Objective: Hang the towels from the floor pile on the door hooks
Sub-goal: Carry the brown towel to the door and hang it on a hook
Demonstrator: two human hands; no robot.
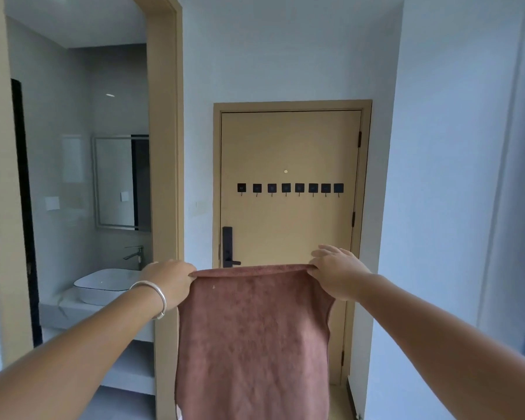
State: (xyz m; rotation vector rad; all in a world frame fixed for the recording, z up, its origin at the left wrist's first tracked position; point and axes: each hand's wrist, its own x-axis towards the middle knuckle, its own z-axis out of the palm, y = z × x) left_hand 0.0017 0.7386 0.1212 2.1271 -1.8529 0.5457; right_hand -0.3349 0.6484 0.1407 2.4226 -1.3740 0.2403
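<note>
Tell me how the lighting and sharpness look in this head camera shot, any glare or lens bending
Head view: soft, even daylight with a bluish cast on the walls and no hard shadows; wide-angle bending bows the bathroom doorframe and stretches both forearms at the edges; a small ceiling-light glint shows in the bathroom's glossy wall; the towel and the left hand and right hand look fairly sharp, while the door hooks are small and soft.

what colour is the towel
Dusty pink-brown towel, plain with no pattern; seen in the head view.
</note>
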